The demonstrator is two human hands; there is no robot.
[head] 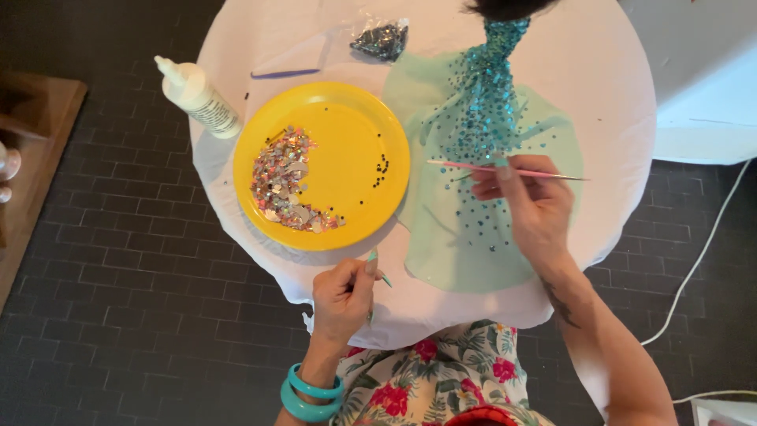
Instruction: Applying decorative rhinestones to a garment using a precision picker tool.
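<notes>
Right hand (535,201): fingers pinched on a thin pink stick (505,169), held level over the sequined fabric – what its tip carries is too small to tell.
Left hand (344,295): fingers curled shut at the near tabletop edge on a small green-tipped tool (378,267); most of the tool is hidden in the fist.
Mint fabric (441,229): spread flat on the right half of the tabletop, dotted with turquoise sequins that thicken toward the far end.
Sequined column (490,87): rises from the fabric; its top is cut off by the frame and meets a dark shape that cannot be made out.
Yellow plate (359,126): left of the fabric, with a heap of pale sequins (285,181) on its left side and a few dark beads (382,168) toward the right.
Glue bottle (197,96): lying tilted at the left tabletop edge.
Small clear bag (382,38): far side – dark contents, unclear.
Tabletop (607,95): round, white-covered.
</notes>
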